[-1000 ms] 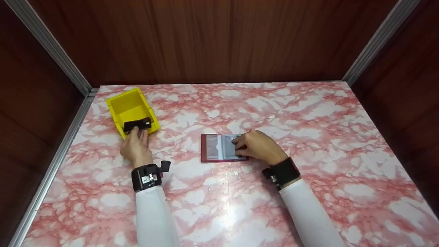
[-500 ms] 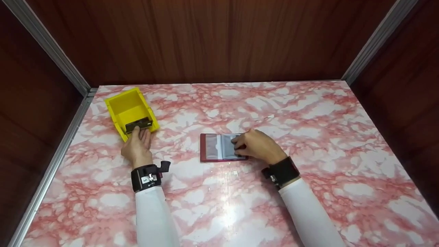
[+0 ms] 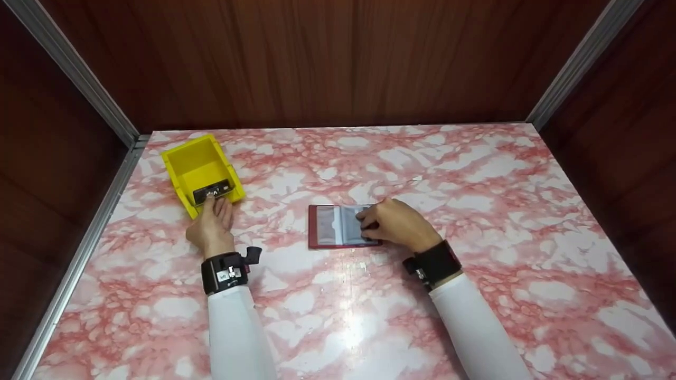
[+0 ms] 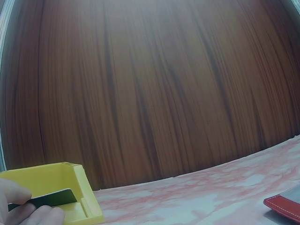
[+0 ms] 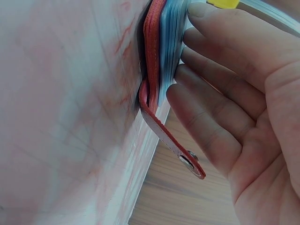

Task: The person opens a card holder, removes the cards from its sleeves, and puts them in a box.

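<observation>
Thumb and fingers of the left hand (image 3: 210, 226) pinch a dark card (image 3: 216, 188) at the six o'clock end of a yellow bin (image 3: 191, 160), at ten o'clock from an open red holder (image 3: 326, 226). The right hand (image 3: 397, 224), fingers loosely bent and gripping nothing, touches the holder's three o'clock side. The card looks light, stiff and slick, best held by its edges.
</observation>
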Available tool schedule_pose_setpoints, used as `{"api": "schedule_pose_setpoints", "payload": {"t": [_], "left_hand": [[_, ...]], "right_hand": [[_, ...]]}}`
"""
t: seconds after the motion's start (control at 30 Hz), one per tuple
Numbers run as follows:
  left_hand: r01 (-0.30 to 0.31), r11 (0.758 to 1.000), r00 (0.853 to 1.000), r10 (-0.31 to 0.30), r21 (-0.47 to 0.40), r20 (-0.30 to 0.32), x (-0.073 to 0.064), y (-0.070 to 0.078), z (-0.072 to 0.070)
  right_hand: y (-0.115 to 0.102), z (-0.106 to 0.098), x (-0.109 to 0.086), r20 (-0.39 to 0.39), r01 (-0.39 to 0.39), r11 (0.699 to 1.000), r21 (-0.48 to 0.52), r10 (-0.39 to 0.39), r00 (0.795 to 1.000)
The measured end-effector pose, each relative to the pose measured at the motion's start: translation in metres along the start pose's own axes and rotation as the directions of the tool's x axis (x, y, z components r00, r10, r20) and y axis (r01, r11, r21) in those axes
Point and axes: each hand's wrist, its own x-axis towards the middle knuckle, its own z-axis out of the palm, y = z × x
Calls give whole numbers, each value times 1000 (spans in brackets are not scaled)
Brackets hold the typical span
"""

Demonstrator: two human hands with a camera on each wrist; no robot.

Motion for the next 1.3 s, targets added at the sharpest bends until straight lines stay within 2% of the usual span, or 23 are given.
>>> {"api": "schedule_pose_setpoints", "payload": {"t": [0.27,0.4,0.53,0.67,0.8,0.87,0.93,0.97,1.0,1.03,1.1,1.13,1.2,1.27,1.3], "left_hand": [[5,1000,1000,-5,20,-9,2,-2,-1],[5,1000,1000,-5,25,6,3,-2,-1],[-1,1000,1000,0,29,24,2,-3,-2],[-19,998,1000,18,53,15,2,-4,-1],[-82,990,997,81,112,13,-3,-4,0],[-172,972,985,169,157,31,-7,-4,3],[-300,929,954,291,217,72,-13,-4,7],[-368,897,930,355,244,99,-17,-4,11],[-432,862,902,410,267,134,-21,-5,14],[-496,820,868,462,286,181,-27,-5,18],[-600,735,797,514,315,319,-40,-7,27],[-644,691,758,514,330,403,-47,-9,31],[-727,583,663,462,362,589,-58,-17,38],[-806,439,558,346,396,754,-64,-28,44],[-842,351,511,268,411,817,-66,-34,46]], "right_hand": [[-1,1,0,-3,1,1000,13,-1,1000],[0,1,0,-14,6,1000,16,-6,1000],[0,0,-1,-12,11,1000,12,-11,1000],[-1,0,-1,-7,14,1000,8,-14,1000],[-2,1,0,0,8,1000,-4,-8,1000],[-2,1,0,3,9,1000,-18,-8,1000],[-2,0,0,-4,15,999,-32,-15,1000],[-2,0,0,-10,22,999,-38,-22,1000],[-2,-1,1,-19,33,999,-41,-34,999],[-1,-3,0,-31,45,998,-42,-46,998],[0,-6,0,-62,59,997,-42,-61,996],[0,-8,0,-79,62,997,-42,-66,995],[2,-12,-2,-107,61,997,-49,-66,992],[5,-15,-4,-125,53,997,-50,-59,990],[6,-16,-5,-131,49,997,-55,-56,990]]}}
